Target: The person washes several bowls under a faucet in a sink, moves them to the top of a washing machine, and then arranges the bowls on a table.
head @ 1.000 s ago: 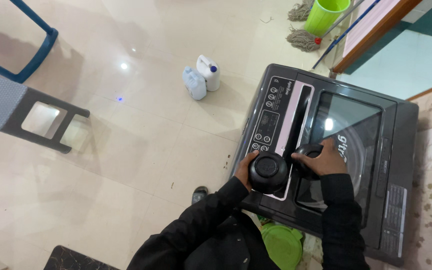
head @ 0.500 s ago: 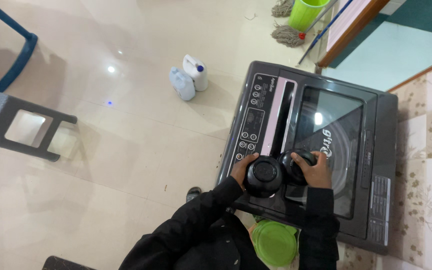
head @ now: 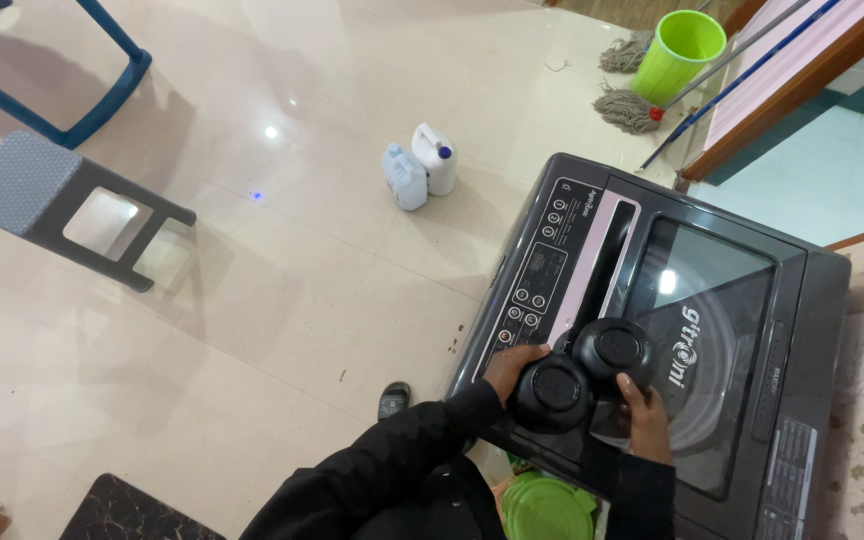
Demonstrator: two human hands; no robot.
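I stand over a dark grey top-loading washing machine (head: 802,300) with a glass lid and a button panel along its left side. My left hand (head: 508,368) grips a black bowl (head: 552,392), bottom up, above the machine's near left corner. My right hand (head: 644,412) holds a second black bowl (head: 612,352), also bottom up, pressed against the first one. Both bowls hover over the edge between the control panel and the lid.
Two plastic jugs (head: 420,170) stand on the tiled floor beyond the machine. A green bucket (head: 682,50) and mops (head: 630,105) lie at the back right. A grey stool (head: 62,205) and blue chair legs (head: 92,100) are at left. A green lid (head: 540,508) sits by my feet.
My right hand has turned its bowl bottom up and brought it against the left bowl. The view has shifted, so the machine sits further right and lower.
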